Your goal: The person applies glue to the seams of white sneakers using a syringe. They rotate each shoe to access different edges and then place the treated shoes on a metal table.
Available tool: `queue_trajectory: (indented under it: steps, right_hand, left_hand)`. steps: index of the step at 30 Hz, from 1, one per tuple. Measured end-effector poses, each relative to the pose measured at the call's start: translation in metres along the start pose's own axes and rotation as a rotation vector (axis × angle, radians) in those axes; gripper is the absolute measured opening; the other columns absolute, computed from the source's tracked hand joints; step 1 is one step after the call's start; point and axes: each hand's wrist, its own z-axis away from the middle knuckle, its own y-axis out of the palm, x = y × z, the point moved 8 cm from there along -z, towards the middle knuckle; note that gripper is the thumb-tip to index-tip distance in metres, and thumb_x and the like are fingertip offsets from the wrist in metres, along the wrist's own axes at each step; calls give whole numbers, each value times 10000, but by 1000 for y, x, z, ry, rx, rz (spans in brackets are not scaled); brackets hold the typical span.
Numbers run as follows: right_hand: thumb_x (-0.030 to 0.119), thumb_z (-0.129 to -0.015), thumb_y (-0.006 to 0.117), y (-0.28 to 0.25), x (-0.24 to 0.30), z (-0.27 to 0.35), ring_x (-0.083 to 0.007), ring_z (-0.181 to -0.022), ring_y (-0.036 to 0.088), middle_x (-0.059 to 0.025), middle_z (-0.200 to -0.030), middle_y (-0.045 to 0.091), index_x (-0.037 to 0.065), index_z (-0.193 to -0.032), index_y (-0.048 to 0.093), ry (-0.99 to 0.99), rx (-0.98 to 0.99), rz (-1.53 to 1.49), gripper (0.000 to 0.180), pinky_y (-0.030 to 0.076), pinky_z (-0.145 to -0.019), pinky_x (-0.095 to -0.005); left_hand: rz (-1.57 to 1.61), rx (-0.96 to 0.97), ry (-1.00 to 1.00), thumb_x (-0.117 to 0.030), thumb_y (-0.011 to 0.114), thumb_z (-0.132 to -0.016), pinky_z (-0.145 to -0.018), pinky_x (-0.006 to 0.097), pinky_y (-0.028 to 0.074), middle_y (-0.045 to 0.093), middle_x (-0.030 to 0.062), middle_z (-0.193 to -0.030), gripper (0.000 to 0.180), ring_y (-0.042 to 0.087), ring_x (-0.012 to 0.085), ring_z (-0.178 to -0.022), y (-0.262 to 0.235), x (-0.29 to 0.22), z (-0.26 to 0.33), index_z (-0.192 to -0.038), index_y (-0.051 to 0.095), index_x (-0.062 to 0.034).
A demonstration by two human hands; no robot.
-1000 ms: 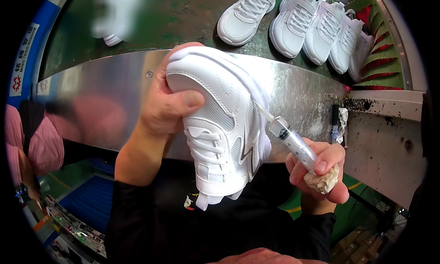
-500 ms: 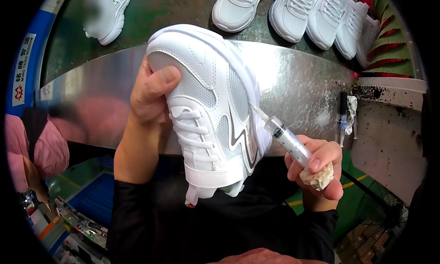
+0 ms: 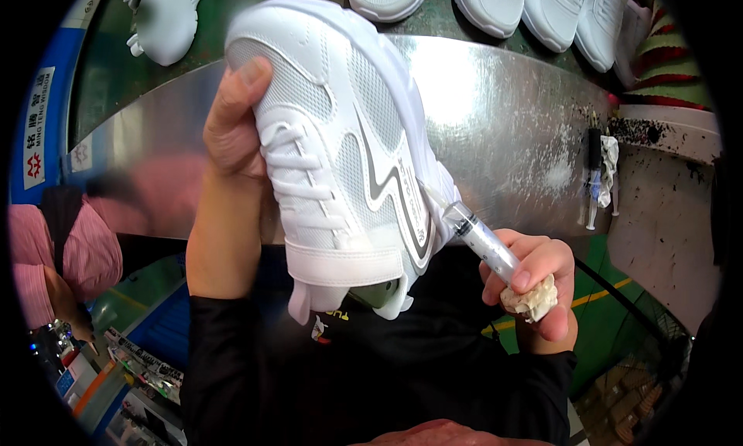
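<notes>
My left hand [image 3: 234, 125] is closed around the toe end of a white sneaker [image 3: 313, 163], thumb pressed on the mesh upper. The shoe is tilted on its side above the metal ledge, with its toe pointing away and its strapped heel toward me. In my right hand [image 3: 546, 264] is a clear syringe [image 3: 489, 248], held by its barrel. Its tapered tip meets the seam between the upper and the sole, near the shoe's midsection. A crumpled off-white wad [image 3: 531, 297] sits at the syringe's rear end, against my fingers.
Several white sneakers [image 3: 484, 5] stand on the green surface beyond the shiny metal ledge [image 3: 503, 121]. At the right lie a dark-topped syringe [image 3: 594, 163] and a crumpled white scrap [image 3: 609, 171], beside a stained pale panel [image 3: 658, 206]. A person in pink [image 3: 85, 241] is at the left.
The sneaker has moved left and away from me in my left hand. The syringe tip has travelled along the sole seam toward the heel. The shoes beyond have shifted in the view.
</notes>
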Motion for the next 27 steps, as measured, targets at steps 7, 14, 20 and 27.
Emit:
queue_trajectory:
  steps: [7,14,20,27]
  right_hand:
    - [530,-723,707,-3,-4,30,-163,-580,535,-91,-714,653,19,-979,624,-10,-46,-2,578,355,-564,-280]
    - [527,-733,698,-10,-12,44,-146,-582,538,-73,-723,655,17,-981,623,-63,-66,-26,572,344,-571,-278]
    - [516,-736,702,-14,-16,50,-135,-587,540,-54,-731,658,13,-981,622,-76,-63,-41,565,343,-580,-279]
    - [483,-712,738,-19,-23,57,-132,-598,526,-45,-741,663,0,-985,626,-110,-61,-57,566,345,-579,-279]
  left_hand:
    - [117,81,-102,-371,535,-870,-1013,448,418,541,153,-1261,561,544,286,-1147,-7,10,-8,-1306,448,-27]
    - [85,-86,-65,-254,571,-858,-951,431,457,576,161,-1193,463,575,292,-1073,-18,9,-8,-1233,489,4]
    - [58,-66,-147,-367,565,-847,-959,453,460,588,132,-1201,503,586,277,-1079,-12,17,-8,-1221,529,-32]
    - [-202,-255,-132,-416,562,-831,-940,451,466,598,131,-1186,549,595,284,-1060,-26,10,3,-1223,537,-31]
